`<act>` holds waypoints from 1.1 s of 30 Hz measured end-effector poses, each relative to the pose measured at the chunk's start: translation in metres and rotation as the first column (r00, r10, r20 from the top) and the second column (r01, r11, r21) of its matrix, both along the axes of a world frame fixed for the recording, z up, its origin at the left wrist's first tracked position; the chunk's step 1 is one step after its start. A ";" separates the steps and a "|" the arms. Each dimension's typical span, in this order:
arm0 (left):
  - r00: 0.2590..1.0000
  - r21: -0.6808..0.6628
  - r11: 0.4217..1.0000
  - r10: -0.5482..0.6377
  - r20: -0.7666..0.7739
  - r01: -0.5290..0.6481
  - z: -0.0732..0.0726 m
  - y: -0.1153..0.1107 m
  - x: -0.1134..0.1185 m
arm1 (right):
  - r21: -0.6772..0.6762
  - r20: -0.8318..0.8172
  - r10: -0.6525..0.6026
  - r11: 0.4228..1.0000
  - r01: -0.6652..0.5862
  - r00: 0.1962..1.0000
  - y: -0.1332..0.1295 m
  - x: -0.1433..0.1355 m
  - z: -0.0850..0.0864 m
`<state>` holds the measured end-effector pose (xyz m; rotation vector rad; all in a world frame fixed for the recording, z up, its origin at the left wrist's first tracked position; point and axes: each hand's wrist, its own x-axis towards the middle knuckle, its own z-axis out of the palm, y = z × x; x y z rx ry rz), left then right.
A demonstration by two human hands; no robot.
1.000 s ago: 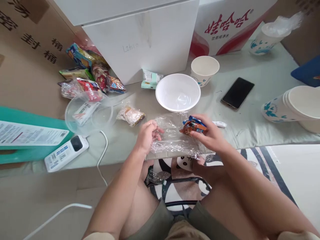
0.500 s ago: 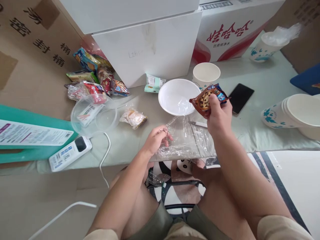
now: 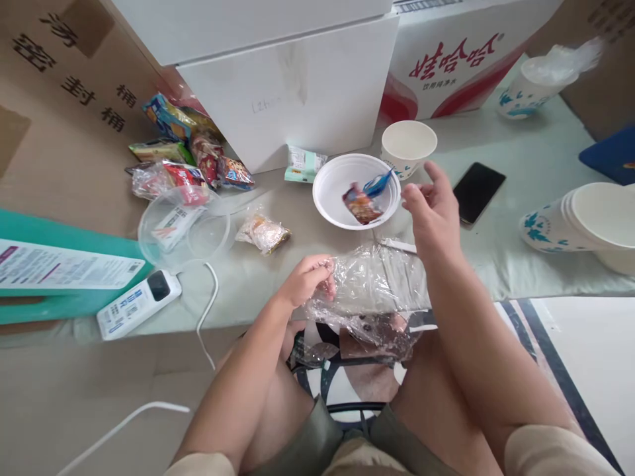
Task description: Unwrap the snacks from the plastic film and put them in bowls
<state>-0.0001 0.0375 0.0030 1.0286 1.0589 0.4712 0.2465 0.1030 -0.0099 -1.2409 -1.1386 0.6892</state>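
Note:
My left hand (image 3: 312,277) is closed on the edge of a crumpled clear plastic bag (image 3: 367,284), which spreads over the table's front edge and hangs down over it. My right hand (image 3: 435,211) is open and holds nothing, its thumb and fingers apart just right of a white bowl (image 3: 327,192). In that bowl, slightly blurred, is a brown-and-blue cookie packet (image 3: 364,206). A paper cup (image 3: 407,142) stands behind my right hand. Partly under the plastic bag lies a thin white stick-like item (image 3: 398,245).
Left of the bag are a wrapped snack (image 3: 262,233), a clear plastic tub (image 3: 186,228), a heap of snack packets (image 3: 193,149) and a white power strip (image 3: 139,305). A phone (image 3: 479,192) and stacked paper cups (image 3: 585,218) lie at right. Boxes (image 3: 297,92) stand behind.
My right hand has let go of the cookie packet, which is now in the white bowl. The plastic bag in my left hand has shifted and hangs lower over the edge.

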 end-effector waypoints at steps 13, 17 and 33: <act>0.968 0.337 0.908 -0.247 -0.043 0.247 0.010 0.009 -0.017 | -0.048 0.810 0.274 0.912 -0.407 0.519 -0.087 -0.018 -0.010; 0.946 0.288 0.905 -0.325 -0.009 0.313 0.016 0.006 -0.017 | -0.062 0.848 0.309 0.864 -0.499 0.430 -0.085 -0.028 -0.018; 0.965 0.326 0.941 0.161 -0.205 -0.088 -0.009 0.009 -0.013 | 0.050 0.912 0.200 0.812 -0.581 0.357 -0.152 -0.084 -0.008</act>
